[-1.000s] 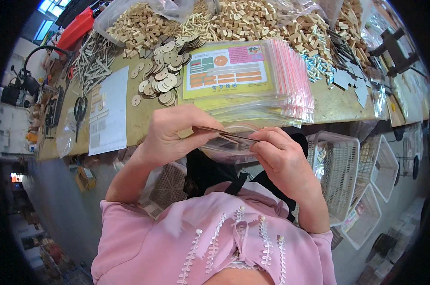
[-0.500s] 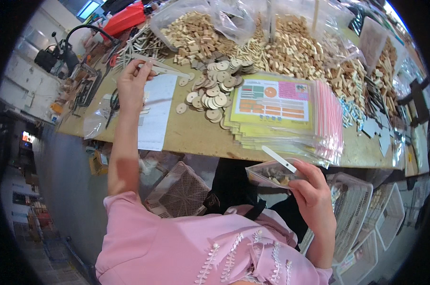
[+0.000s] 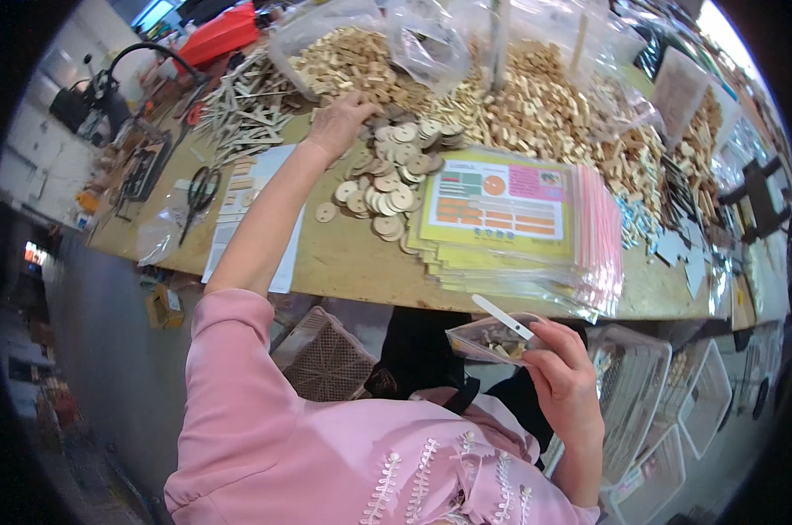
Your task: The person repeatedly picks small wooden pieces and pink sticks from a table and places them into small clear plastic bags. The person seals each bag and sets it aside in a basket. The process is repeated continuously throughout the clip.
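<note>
My left hand (image 3: 345, 121) reaches far across the wooden table (image 3: 352, 262) and rests on the top of a heap of round wooden discs (image 3: 394, 175); its fingers are curled into the discs, so what they hold is hidden. My right hand (image 3: 564, 372) stays low in front of the table edge, shut on a small clear zip bag (image 3: 492, 337) with wooden pieces inside and a flat wooden stick poking out. A stack of clear bags with yellow printed cards (image 3: 510, 223) lies between the two hands.
Big open plastic bags of small wooden parts (image 3: 536, 105) fill the back of the table. Wooden sticks (image 3: 243, 118), black scissors (image 3: 199, 192) and white paper sheets (image 3: 247, 206) lie at the left. White wire baskets (image 3: 667, 411) stand below at the right.
The two hands parted from the bag. My left hand went out to the table's left, then moved right onto the disc heap. My right hand kept the bag and stayed low.
</note>
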Action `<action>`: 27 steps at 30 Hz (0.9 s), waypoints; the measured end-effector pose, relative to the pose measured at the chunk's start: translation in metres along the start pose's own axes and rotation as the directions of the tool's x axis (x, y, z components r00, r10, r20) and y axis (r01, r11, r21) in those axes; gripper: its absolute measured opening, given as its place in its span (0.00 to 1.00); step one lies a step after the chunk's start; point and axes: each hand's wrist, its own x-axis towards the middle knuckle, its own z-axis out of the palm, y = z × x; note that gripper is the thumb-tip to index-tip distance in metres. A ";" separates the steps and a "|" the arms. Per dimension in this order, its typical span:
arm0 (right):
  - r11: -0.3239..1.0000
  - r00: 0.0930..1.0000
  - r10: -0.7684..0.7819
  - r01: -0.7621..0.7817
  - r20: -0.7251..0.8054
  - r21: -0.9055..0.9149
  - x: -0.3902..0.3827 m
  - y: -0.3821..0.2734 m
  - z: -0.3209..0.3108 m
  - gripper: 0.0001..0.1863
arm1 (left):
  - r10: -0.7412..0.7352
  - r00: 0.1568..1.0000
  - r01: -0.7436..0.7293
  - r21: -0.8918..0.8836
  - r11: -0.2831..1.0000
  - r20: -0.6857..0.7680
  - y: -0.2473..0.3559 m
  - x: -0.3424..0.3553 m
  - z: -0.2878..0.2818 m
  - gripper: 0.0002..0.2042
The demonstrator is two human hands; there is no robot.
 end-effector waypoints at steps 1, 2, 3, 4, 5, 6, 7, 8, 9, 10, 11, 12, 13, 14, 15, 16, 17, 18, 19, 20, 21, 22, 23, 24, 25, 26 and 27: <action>1.000 1.000 -0.001 0.001 -0.002 -0.013 0.001 0.000 -0.003 0.10 | 0.017 1.000 -0.017 0.039 0.999 0.010 0.001 0.006 0.021 0.14; 1.000 1.000 0.007 -0.007 -0.007 -0.016 -0.001 0.001 -0.006 0.10 | 0.096 0.995 -0.096 0.031 0.995 -0.001 -0.003 0.010 0.020 0.13; 1.000 1.000 0.017 -0.017 -0.012 -0.018 -0.002 0.003 -0.008 0.10 | 0.128 0.989 -0.130 -0.024 0.991 -0.076 -0.013 0.014 0.019 0.12; 1.000 1.000 0.022 -0.022 -0.017 -0.006 -0.004 0.005 -0.005 0.09 | 0.138 0.979 -0.150 -0.071 0.986 -0.147 -0.025 0.006 0.015 0.12; 1.000 1.000 0.007 -0.006 -0.027 0.001 -0.004 0.006 -0.005 0.10 | 0.025 0.981 -0.045 -0.097 0.994 -0.195 -0.030 -0.004 0.007 0.09; 1.000 0.999 0.014 -0.014 -0.042 -0.001 -0.006 0.007 -0.003 0.10 | -0.077 0.961 -0.004 -0.291 0.957 -0.264 -0.017 -0.009 -0.010 0.08; 1.000 0.998 0.012 -0.012 -0.069 -0.001 -0.008 0.008 -0.001 0.10 | -0.187 0.931 0.020 -0.466 0.884 -0.314 0.000 -0.013 -0.038 0.07; 1.000 0.997 0.019 -0.018 -0.075 0.016 -0.009 0.008 0.000 0.10 | -0.282 0.914 0.027 -0.649 0.761 -0.293 0.025 -0.021 -0.068 0.05; 0.999 0.995 0.044 -0.043 -0.087 0.010 -0.013 0.010 0.001 0.10 | -0.357 0.903 0.019 -0.806 0.592 -0.240 0.060 -0.024 -0.087 0.04; 0.998 0.994 0.057 -0.056 -0.095 0.012 -0.016 0.013 0.002 0.10 | -0.340 0.925 -0.007 -0.902 0.431 -0.170 0.087 -0.033 -0.105 0.03; 0.998 0.993 0.062 -0.061 -0.101 0.015 -0.019 0.016 0.004 0.10 | -0.317 0.943 -0.019 -0.966 0.258 -0.103 0.115 -0.045 -0.121 0.02; 0.999 0.995 0.053 -0.054 -0.086 -0.001 -0.021 0.020 0.005 0.10 | -0.290 0.953 -0.005 -0.958 0.288 -0.093 0.150 -0.060 -0.140 0.02; 0.999 0.995 0.040 -0.040 -0.090 0.004 -0.021 0.022 0.006 0.10 | -0.266 0.960 0.008 -0.947 0.320 -0.082 0.182 -0.075 -0.152 0.03; 1.000 0.996 0.021 -0.020 -0.090 0.010 -0.019 0.021 0.005 0.10 | -0.151 0.985 -0.061 -0.984 0.169 -0.087 0.203 -0.090 -0.160 0.05; 1.000 0.996 0.001 0.000 -0.089 0.013 -0.017 0.020 0.003 0.10 | -0.038 0.993 -0.111 -0.994 0.003 -0.111 0.218 -0.102 -0.165 0.07; 1.000 0.998 -0.021 0.022 -0.055 0.004 -0.016 0.019 0.000 0.11 | 0.011 0.991 -0.133 -0.991 0.034 -0.133 0.230 -0.110 -0.167 0.10; 0.999 0.998 -0.036 0.036 -0.056 -0.002 -0.016 0.018 -0.001 0.11 | 0.061 0.986 -0.158 -0.985 0.063 -0.154 0.239 -0.117 -0.167 0.12; 0.999 0.997 -0.049 0.048 -0.057 -0.009 -0.017 0.018 -0.001 0.11 | 0.116 0.984 -0.148 -0.985 0.090 -0.137 0.243 -0.122 -0.163 0.14; 0.998 0.996 -0.058 0.057 -0.061 -0.018 -0.019 0.018 -0.001 0.11 | 0.174 0.978 -0.141 -0.983 0.116 -0.119 0.247 -0.127 -0.158 0.17; 0.998 0.996 -0.060 0.059 -0.067 -0.019 -0.021 0.018 -0.002 0.11 | 0.224 0.970 -0.134 -0.974 0.182 -0.092 0.252 -0.132 -0.152 0.18; 0.998 0.995 -0.062 0.061 -0.073 -0.020 -0.022 0.017 -0.002 0.11 | 0.272 0.960 -0.131 -0.960 0.248 -0.061 0.258 -0.135 -0.146 0.20; 0.998 0.995 -0.060 0.058 -0.083 -0.022 -0.024 0.018 -0.003 0.11 | 0.322 0.946 -0.133 -0.941 0.310 -0.027 0.264 -0.136 -0.143 0.21; 0.998 0.995 -0.057 0.056 -0.087 -0.022 -0.026 0.018 -0.003 0.11 | 0.279 0.960 -0.097 -0.947 0.307 -0.008 0.273 -0.137 -0.144 0.22; 0.998 0.994 -0.055 0.053 -0.092 -0.023 -0.028 0.018 -0.004 0.11 | 0.236 0.972 -0.061 -0.951 0.302 0.012 0.282 -0.138 -0.144 0.23; 0.999 0.994 -0.051 0.048 -0.098 -0.025 -0.031 0.019 -0.006 0.11 | 0.194 0.980 -0.026 -0.955 0.294 0.033 0.289 -0.138 -0.144 0.23; 0.999 0.994 -0.044 0.041 -0.099 -0.026 -0.034 0.020 -0.008 0.11 | 0.129 0.990 0.021 -0.966 0.259 0.056 0.285 -0.143 -0.137 0.25; 0.999 0.994 -0.037 0.034 -0.100 -0.028 -0.036 0.020 -0.010 0.11 | 0.173 0.978 0.061 -0.952 0.301 0.117 0.280 -0.145 -0.138 0.25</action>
